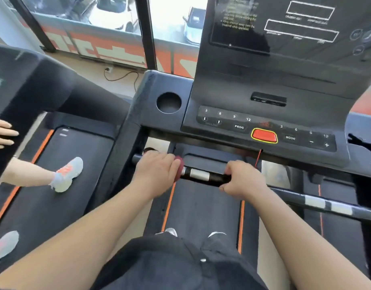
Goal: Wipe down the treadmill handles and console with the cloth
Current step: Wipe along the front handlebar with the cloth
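Neighbouring treadmill at far left: another person's hand [2,133] on its rail, shoe [65,174] on belt; no part in this task.

Left hand [157,168] closed over red cloth [179,167], pressed on front handlebar [205,176] below console [264,130]. Only small edge of cloth shows; risk: bunched wad wipes narrow strip, leaves silver sensor patch untouched.

Right hand [243,181] wrapped shut around same bar, bracing.

Red stop button [264,136] and safety cord [258,158] hang just above right hand; stray knuckle or later console wipe could press keys, tug cord.
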